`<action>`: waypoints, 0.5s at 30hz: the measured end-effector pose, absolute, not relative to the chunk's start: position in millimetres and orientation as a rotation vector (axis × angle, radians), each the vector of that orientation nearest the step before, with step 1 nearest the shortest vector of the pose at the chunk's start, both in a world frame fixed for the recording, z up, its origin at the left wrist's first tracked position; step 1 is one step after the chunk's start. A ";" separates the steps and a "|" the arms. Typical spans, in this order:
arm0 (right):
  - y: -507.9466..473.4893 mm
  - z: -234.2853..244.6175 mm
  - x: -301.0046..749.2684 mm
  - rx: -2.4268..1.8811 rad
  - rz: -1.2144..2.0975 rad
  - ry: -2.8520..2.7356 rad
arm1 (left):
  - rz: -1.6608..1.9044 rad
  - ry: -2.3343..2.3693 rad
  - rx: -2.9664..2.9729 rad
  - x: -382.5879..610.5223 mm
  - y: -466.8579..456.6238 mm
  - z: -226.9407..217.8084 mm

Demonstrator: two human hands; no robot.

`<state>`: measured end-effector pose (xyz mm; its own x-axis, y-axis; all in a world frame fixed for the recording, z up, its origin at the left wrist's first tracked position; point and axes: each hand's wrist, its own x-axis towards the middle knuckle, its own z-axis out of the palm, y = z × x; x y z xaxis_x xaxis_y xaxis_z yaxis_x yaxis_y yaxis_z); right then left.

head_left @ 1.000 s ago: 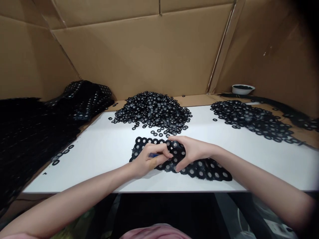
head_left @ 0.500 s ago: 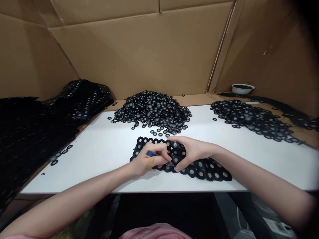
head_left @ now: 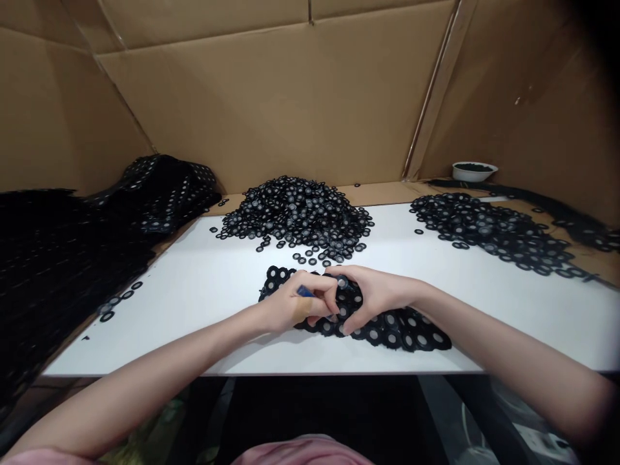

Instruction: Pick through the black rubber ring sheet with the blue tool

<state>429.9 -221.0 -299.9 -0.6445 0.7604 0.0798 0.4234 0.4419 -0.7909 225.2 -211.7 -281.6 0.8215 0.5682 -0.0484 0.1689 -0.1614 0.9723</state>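
A black sheet of joined rings with grey centres (head_left: 397, 329) lies on the white board (head_left: 203, 290) in front of me. My left hand (head_left: 295, 303) is closed around a small blue tool (head_left: 306, 292), its tip against the sheet. My right hand (head_left: 375, 290) curls over the sheet beside it, fingers pinching the sheet's raised edge. Both hands touch near the sheet's middle.
A heap of loose black rings (head_left: 295, 213) sits behind the hands, another spread of rings (head_left: 484, 229) at the right. Stacked black sheets (head_left: 72, 245) fill the left side. A small white bowl (head_left: 473, 170) stands at the back right. Cardboard walls (head_left: 290, 97) enclose the board.
My left hand has shifted slightly up and right with the blue tool, closer to the right hand. The right hand has stayed on the sheet.
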 end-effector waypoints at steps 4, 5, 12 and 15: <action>-222.4 -294.6 427.7 -0.901 1.178 -2.253 | 0.294 0.567 1.725 232.1 -206.5 -273.3; -222.3 -294.7 427.5 -0.867 1.192 -2.243 | 0.278 0.564 1.721 233.2 -205.7 -272.0; -219.7 -299.0 428.8 -0.795 1.224 -2.231 | 0.235 0.549 1.724 234.4 -203.0 -271.4; -220.5 -296.9 428.5 -0.813 1.233 -2.239 | 0.233 0.555 1.720 233.2 -204.1 -272.0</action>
